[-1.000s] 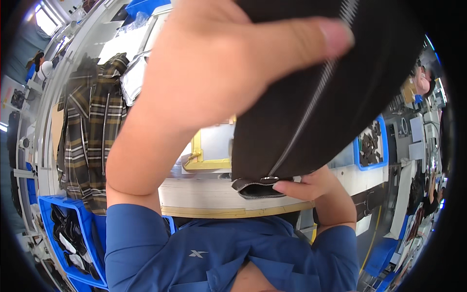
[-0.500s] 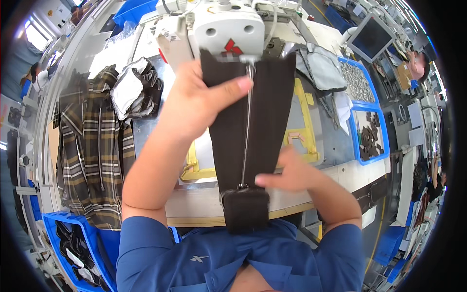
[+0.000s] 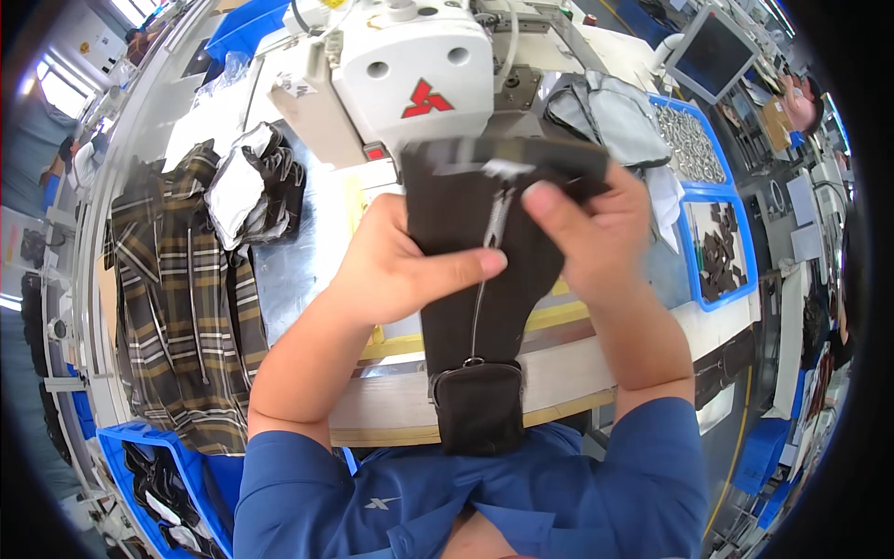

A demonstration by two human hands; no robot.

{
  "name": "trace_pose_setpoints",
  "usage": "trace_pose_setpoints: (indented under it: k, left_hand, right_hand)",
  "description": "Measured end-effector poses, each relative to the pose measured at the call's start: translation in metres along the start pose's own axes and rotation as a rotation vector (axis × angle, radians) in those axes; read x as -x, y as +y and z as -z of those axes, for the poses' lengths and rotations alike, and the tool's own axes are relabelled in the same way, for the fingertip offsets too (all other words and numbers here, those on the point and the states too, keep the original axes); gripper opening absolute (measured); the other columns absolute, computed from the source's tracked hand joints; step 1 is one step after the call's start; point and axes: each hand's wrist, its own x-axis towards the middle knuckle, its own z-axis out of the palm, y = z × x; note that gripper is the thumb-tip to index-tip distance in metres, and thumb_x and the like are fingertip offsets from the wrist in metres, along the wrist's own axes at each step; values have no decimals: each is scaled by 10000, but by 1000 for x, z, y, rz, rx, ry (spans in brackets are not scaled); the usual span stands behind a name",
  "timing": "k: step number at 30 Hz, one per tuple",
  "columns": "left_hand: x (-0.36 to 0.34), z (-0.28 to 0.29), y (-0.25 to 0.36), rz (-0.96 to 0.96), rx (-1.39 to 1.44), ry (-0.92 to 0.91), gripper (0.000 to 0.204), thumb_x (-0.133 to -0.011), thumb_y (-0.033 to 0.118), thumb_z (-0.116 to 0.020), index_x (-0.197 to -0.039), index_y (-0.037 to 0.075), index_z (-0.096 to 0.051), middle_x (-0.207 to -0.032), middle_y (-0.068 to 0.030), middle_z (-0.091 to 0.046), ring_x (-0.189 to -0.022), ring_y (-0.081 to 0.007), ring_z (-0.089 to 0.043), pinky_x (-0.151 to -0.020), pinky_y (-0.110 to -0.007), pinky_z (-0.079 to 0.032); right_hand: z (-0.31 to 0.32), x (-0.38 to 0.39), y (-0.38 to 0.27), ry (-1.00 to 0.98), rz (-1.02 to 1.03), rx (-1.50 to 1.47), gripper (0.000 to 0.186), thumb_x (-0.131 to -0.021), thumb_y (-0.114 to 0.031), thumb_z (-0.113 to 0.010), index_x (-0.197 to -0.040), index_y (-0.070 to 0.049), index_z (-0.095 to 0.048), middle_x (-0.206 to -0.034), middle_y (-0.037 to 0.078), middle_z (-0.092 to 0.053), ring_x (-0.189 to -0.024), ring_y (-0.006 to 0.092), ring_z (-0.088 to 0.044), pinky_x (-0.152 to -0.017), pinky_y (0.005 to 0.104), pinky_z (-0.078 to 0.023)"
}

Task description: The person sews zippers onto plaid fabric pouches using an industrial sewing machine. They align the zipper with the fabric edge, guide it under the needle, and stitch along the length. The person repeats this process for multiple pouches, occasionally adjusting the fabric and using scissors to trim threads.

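Note:
A dark brown fabric panel [image 3: 452, 312] with a zipper [image 3: 479, 312] down its middle hangs lengthwise in front of me. At its near end a small dark zipped pouch [image 3: 481, 410] lies over the table edge, against my shirt. My left hand [image 3: 391, 270] grips the panel's left side, thumb flat across the zipper. My right hand [image 3: 601, 238] pinches the far right corner, thumb on top and fingers behind. The panel's far edge is lifted and blurred. Just beyond it stands a white sewing machine head [image 3: 410, 70] with a red emblem.
Plaid fabric pieces [image 3: 177, 317] hang over the table at left, beside white-backed bundles [image 3: 244, 191]. Blue trays of metal rings [image 3: 689, 140] and dark scraps [image 3: 719, 252] stand at right. A yellow-edged template [image 3: 559, 317] lies under the panel; a blue bin [image 3: 200, 475] is lower left.
My right hand has gone from the panel's near end to its far right corner and taken hold. My left hand has come nearer with the panel, whose far edge is now lowered and folded.

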Motion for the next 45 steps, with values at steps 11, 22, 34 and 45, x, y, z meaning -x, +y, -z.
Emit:
trace_pose_setpoints:
  k: [11, 22, 34, 45]
  left_hand:
    - [6, -8, -10, -304, -314, 1, 274, -849, 47, -907, -1112, 48, -827, -1007, -106, -817, -865, -226, -768, -819, -343, -607]
    - [2, -8, -20, -732, -615, -150, 329, -746, 129, -901, -1057, 42, -841, -1178, -190, -789, -1087, -392, -768, -898, -455, -620]
    - [35, -17, 6, -1080, -1330, 179, 340, -666, 172, -865, -983, 258, -779, -1014, 61, -614, -950, -184, -572, -812, -353, -442]
    - [39, -26, 9, -980, -1332, 82, 373, -647, 105, -843, -1016, 154, -814, -1000, 51, -658, -923, -169, -587, -761, -335, -427]
  right_hand:
    - [17, 5, -34, -207, -159, -105, 457, -780, -93, -928, -1186, 33, -758, -1131, 87, -778, -1009, 151, -716, -893, 313, -567]
    - [16, 9, -40, -221, -257, 208, 455, -804, -111, -944, -1199, -6, -745, -1102, 56, -776, -991, 139, -694, -882, 325, -564]
    - [14, 11, -24, -257, -181, 318, 434, -876, -212, -865, -1246, -32, -729, -1178, 138, -765, -1035, 296, -700, -953, 419, -546]
    - [13, 11, -26, -266, -137, 359, 348, -908, -174, -830, -1206, -25, -728, -1118, 141, -763, -988, 315, -698, -904, 421, -547]
